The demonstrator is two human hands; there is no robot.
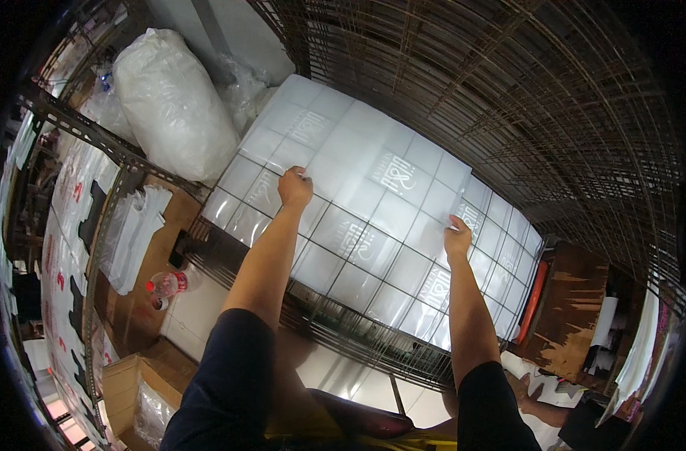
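A frosted translucent plastic bag (348,160) with a white printed design lies over a dark wire rack (328,279). My left hand (295,188) is closed in a pinch at its near left corner. At the near right corner my right hand (457,237) pinches it between thumb and fingers. Another printed frosted bag (287,113) lies to the left of it on the rack. More printed bags (392,301) show through the wire grid underneath, in layers.
Raised wire racks (463,60) lean behind the bags. A stuffed white plastic sack (170,105) sits at the back left. A bottle with a red cap (166,284), a cardboard box (121,387) and metal shelving (76,126) are left; a worn wooden board (572,301) stands right.
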